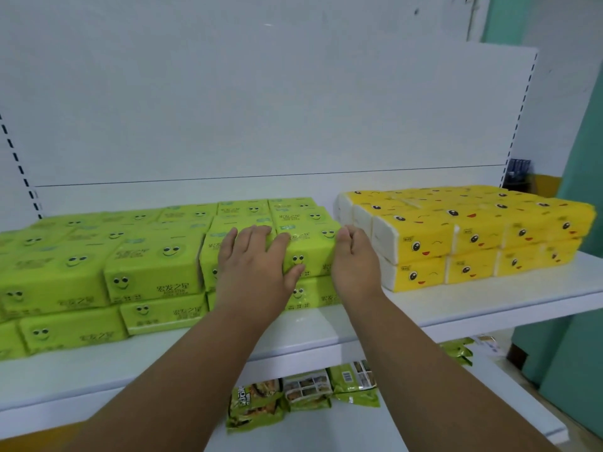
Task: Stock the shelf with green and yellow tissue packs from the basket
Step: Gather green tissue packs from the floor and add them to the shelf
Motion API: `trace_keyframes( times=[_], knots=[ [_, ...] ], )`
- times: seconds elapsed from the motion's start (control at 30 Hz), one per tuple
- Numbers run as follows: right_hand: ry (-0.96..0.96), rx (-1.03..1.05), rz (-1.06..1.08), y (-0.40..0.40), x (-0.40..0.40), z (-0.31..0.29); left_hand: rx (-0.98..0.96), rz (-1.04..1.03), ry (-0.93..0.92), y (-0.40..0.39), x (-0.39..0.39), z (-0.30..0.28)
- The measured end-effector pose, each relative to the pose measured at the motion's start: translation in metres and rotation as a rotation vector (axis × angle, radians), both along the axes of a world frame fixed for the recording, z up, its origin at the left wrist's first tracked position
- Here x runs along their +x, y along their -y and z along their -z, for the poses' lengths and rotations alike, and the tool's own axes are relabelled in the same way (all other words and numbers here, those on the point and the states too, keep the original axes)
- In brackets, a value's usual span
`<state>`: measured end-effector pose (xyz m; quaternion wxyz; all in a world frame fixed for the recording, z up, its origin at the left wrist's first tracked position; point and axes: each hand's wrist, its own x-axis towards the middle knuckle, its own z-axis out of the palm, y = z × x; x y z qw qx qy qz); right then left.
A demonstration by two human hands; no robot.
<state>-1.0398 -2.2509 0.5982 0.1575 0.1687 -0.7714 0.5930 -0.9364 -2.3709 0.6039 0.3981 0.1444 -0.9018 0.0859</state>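
both hands (254, 259) flat against green pack (310, 252).

Below the grip, on a lower white shelf board (326, 429), lie three snack packets (303, 391) in green wrappers, side by side and partly overlapping. Lower right of the grip, more green packets (458, 350) show under the upper board's edge. Above the grip rises a white back panel (261, 102) between slotted uprights (518, 119). Far right stands a teal wall (584, 223), with a dark blue object (518, 169), too small to identify, beside the right upright.
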Motion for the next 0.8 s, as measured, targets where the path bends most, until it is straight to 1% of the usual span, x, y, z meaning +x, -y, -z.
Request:
trace_keyframes(
  times=[0.07, 0.13, 0.2, 0.27, 0.37, 0.43, 0.57, 0.67, 0.73, 0.8],
  knots=[
    [0.010, 0.012, -0.015, -0.005, 0.006, 0.001, 0.007, -0.004, -0.001, -0.004, 0.004, -0.003],
    [-0.023, 0.019, -0.019, -0.012, 0.015, 0.000, 0.009, 0.008, -0.061, -0.014, 0.010, -0.006],
    [-0.126, 0.022, 0.000, -0.024, 0.026, -0.002, -0.003, 0.041, -0.173, -0.031, 0.016, -0.009],
    [-0.270, 0.006, -0.020, -0.035, 0.039, -0.007, -0.019, 0.064, -0.270, -0.050, 0.025, -0.013],
    [-0.430, -0.004, -0.206, -0.049, 0.066, -0.014, -0.068, 0.056, -0.385, -0.077, 0.048, -0.015],
    [-0.510, 0.000, -0.327, -0.055, 0.087, -0.014, -0.095, 0.006, -0.431, -0.094, 0.068, -0.012],
    [-0.617, -0.052, -0.507, -0.069, 0.138, 0.006, -0.108, -0.142, -0.382, -0.126, 0.129, 0.013],
    [-0.555, -0.032, -0.717, -0.070, 0.196, 0.030, -0.018, -0.335, -0.326, -0.145, 0.199, 0.041],
    [-0.505, 0.035, -0.886, -0.070, 0.246, 0.047, 0.041, -0.480, -0.267, -0.161, 0.252, 0.063],
    [-0.506, 0.104, -1.025, -0.074, 0.294, 0.066, 0.116, -0.596, -0.223, -0.179, 0.300, 0.086]
  ],
)
